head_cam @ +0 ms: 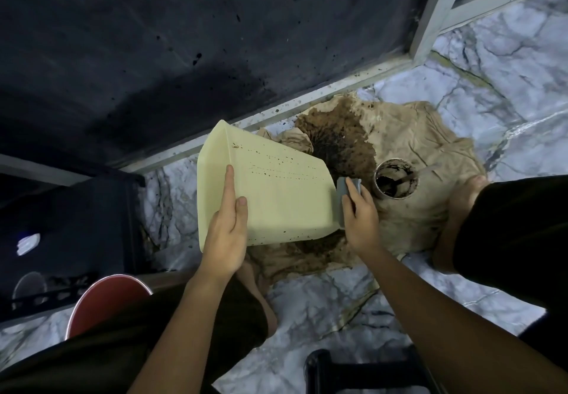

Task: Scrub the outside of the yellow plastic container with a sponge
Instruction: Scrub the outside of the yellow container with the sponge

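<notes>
Head view: my left hand (226, 233) holds the yellow plastic container (270, 190) tilted above the stained cloth (408, 221). At its three o'clock edge my right hand (359, 218) grips the grey sponge (345, 197). I should brace firmly and stroke toward the specks at twelve o'clock, pressing evenly.

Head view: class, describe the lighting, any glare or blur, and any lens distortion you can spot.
Head view: dim, bluish light; the yellow container is brightest; a glare patch glints at lower left; straight frame edges bow from the wide-angle lens; both hands, left hand and right hand, look reasonably sharp.
</notes>
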